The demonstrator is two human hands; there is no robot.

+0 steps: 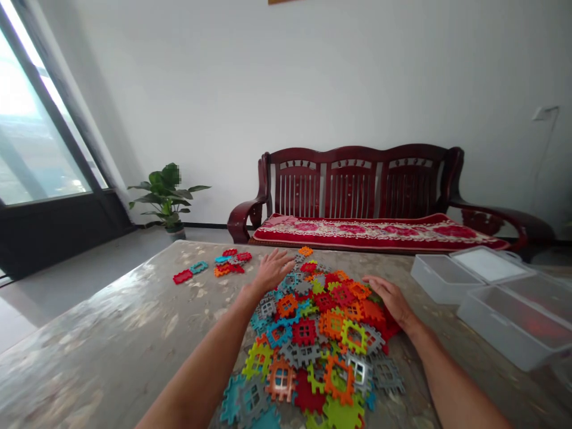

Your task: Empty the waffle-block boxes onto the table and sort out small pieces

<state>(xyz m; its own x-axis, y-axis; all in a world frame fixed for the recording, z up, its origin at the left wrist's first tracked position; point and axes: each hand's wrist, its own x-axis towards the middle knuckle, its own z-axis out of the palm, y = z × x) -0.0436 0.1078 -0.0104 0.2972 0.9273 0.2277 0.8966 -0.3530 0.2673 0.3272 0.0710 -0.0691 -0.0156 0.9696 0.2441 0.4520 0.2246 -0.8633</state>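
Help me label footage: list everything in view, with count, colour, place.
Interlocking pieces: many; red, orange, lime, blue, grey; heap, lower centre
Stray pieces: several; red, blue, orange; left of heap
Table: one, mottled grey, foreground
Boxes: at least two, translucent, table's right
Bench: one, maroon, behind table
Seat cover: one, red and cream, on bench
Potted plant: one, green, left of bench
Window: one, dark frame, left
Wall: one, white, background
Wall fitting: one, white, far right
Floor: one, grey, left
Partial object: one, brown, top edge
Left hand: one, bare, heap's left edge
Right hand: one, bare, heap's right edge
Forearms: two, bare, foreground

Left grip [272, 270] splayed, right grip [392, 299] curved
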